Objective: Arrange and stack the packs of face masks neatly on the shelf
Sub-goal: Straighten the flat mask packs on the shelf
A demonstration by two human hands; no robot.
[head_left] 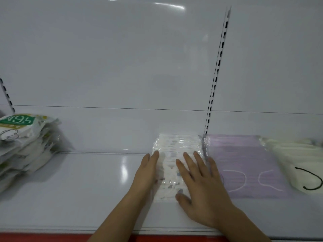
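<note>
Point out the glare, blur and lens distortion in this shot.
Head view: glare streaks on the back panel and a bright patch on the shelf; the slotted rail leans from wide-angle distortion; soft blur throughout, smearing the print on the white mask pack under the left hand and right hand.

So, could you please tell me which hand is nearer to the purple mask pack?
Right. The right hand lies flat on the clear-wrapped pack beside the purple mask pack; the left hand is farther off.
</note>
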